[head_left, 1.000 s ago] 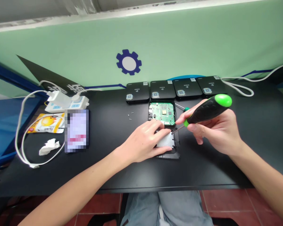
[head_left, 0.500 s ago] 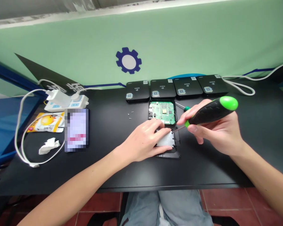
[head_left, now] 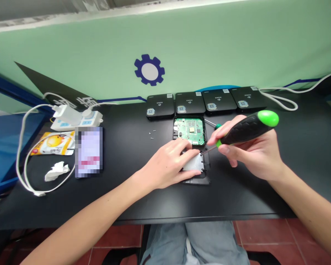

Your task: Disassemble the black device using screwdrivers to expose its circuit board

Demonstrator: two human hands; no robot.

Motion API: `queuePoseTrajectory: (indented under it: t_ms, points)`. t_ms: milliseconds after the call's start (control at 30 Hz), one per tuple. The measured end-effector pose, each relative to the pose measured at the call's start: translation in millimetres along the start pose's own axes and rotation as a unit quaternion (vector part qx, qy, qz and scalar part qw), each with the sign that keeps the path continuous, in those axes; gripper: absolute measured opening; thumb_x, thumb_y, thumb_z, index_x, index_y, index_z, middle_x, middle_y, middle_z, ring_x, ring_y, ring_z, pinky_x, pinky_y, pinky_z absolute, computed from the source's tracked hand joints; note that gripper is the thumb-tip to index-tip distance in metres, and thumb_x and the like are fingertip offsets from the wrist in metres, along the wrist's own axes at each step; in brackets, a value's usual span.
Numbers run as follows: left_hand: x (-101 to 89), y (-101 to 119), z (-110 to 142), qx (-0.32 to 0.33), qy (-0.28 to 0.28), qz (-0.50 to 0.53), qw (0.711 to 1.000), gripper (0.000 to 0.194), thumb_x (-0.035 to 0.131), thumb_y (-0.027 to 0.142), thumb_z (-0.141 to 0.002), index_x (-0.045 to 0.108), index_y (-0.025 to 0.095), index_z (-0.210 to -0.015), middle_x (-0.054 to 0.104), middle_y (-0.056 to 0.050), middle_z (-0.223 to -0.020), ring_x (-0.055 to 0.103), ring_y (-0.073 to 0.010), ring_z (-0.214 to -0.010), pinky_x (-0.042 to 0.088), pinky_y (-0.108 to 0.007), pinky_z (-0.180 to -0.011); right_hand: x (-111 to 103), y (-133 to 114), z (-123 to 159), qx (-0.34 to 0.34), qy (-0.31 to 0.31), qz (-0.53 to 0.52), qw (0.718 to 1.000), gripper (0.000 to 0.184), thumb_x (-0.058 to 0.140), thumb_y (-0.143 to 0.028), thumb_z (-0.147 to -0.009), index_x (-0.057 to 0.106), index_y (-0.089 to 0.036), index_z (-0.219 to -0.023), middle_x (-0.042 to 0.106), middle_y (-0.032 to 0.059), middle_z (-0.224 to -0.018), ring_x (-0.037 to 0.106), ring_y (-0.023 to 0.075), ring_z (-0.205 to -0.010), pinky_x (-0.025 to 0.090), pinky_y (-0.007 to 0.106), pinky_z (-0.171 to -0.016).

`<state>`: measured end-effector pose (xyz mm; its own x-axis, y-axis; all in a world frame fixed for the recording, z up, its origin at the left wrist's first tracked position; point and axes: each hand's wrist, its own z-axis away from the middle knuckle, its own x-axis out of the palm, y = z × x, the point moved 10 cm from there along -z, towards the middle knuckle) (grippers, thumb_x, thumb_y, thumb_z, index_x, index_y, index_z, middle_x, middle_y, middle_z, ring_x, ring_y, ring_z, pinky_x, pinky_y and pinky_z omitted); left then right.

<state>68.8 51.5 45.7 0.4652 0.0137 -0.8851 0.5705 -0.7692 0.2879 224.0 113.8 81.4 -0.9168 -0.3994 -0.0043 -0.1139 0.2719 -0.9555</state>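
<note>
A black plastic cover [head_left: 198, 181] with a silvery metal plate [head_left: 193, 164] on it lies on the table in front of me. My left hand [head_left: 169, 163] holds the cover down, index finger and thumb spread across the plate and the other fingers curled at its far side. In my right hand [head_left: 251, 151] is a screwdriver [head_left: 242, 131] with a black and green handle, tilted. Its tip meets the plate's upper right corner; any screw there is too small to make out. Just beyond sits an open black case with a green circuit board [head_left: 190, 130].
Several closed black boxes [head_left: 190, 103] stand along the green partition. A second screwdriver [head_left: 217, 126] lies partly behind my right hand. Small screws [head_left: 152, 138] lie left of the board. Farther left are a phone [head_left: 89, 152], power strip [head_left: 92, 120], snack packet [head_left: 53, 143], tissue [head_left: 57, 171] and white cable [head_left: 22, 162].
Both hands keep almost the same pose, and the screwdriver tip stays at the plate's corner. The whole view has shifted very slightly.
</note>
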Motion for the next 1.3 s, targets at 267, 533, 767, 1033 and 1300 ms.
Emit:
queuePoseTrajectory:
  t_ms: [267, 533, 767, 1033, 1300]
  points:
    - [1.3, -1.4, 0.3, -0.003, -0.004, -0.004, 1.000, 0.046, 0.068, 0.052, -0.115, 0.071, 0.012, -0.138, 0.070, -0.015, -0.116, 0.070, -0.0297, -0.101, 0.063, -0.044, -0.090, 1.8, -1.3, -1.3, 0.002, -0.004, -0.010, 1.000, 0.014, 0.092, -0.013, -0.087, 0.083, -0.022, -0.093, 0.084, 0.0065, -0.092, 0.069, 0.0134, -0.056, 0.053, 0.022, -0.041]
    - [0.4, -0.1, -0.4, 0.001, -0.001, -0.005, 1.000, 0.047, 0.067, 0.051, -0.115, 0.071, 0.010, -0.137, 0.071, -0.016, -0.115, 0.069, -0.0297, -0.100, 0.063, -0.044, -0.088, 7.4, 0.1, -2.7, 0.019, -0.017, -0.013, 1.000, 0.012, 0.090, -0.019, -0.090, 0.086, -0.025, -0.100, 0.084, 0.0039, -0.091, 0.060, 0.0098, -0.046, 0.052, 0.023, -0.037]
    - [0.0, 0.5, 0.1, 0.006, 0.004, -0.005, 1.000, 0.048, 0.068, 0.051, -0.115, 0.072, 0.008, -0.136, 0.070, -0.016, -0.116, 0.069, -0.0300, -0.100, 0.063, -0.044, -0.088, 6.3, 0.4, -1.7, 0.014, -0.013, -0.015, 1.000, 0.014, 0.091, -0.016, -0.089, 0.086, -0.025, -0.099, 0.084, 0.0030, -0.091, 0.060, 0.0086, -0.046, 0.054, 0.021, -0.040]
    - [0.7, -0.8, -0.2, 0.002, 0.001, -0.006, 1.000, 0.046, 0.065, 0.052, -0.116, 0.071, 0.012, -0.137, 0.071, -0.016, -0.116, 0.069, -0.0295, -0.101, 0.063, -0.044, -0.088, 6.3, -0.6, -3.1, 0.016, -0.011, -0.013, 1.000, 0.010, 0.093, -0.019, -0.088, 0.085, -0.023, -0.092, 0.083, 0.0057, -0.092, 0.061, 0.0108, -0.049, 0.051, 0.023, -0.037]
    - [2.1, -2.0, 0.2, -0.003, -0.006, -0.004, 1.000, 0.045, 0.066, 0.053, -0.116, 0.070, 0.014, -0.138, 0.071, -0.016, -0.117, 0.071, -0.0305, -0.103, 0.064, -0.045, -0.089, 5.5, -0.8, -3.5, 0.015, -0.008, 0.002, 1.000, 0.010, 0.092, -0.018, -0.087, 0.083, -0.023, -0.085, 0.083, 0.0052, -0.095, 0.062, 0.0102, -0.050, 0.051, 0.022, -0.037]
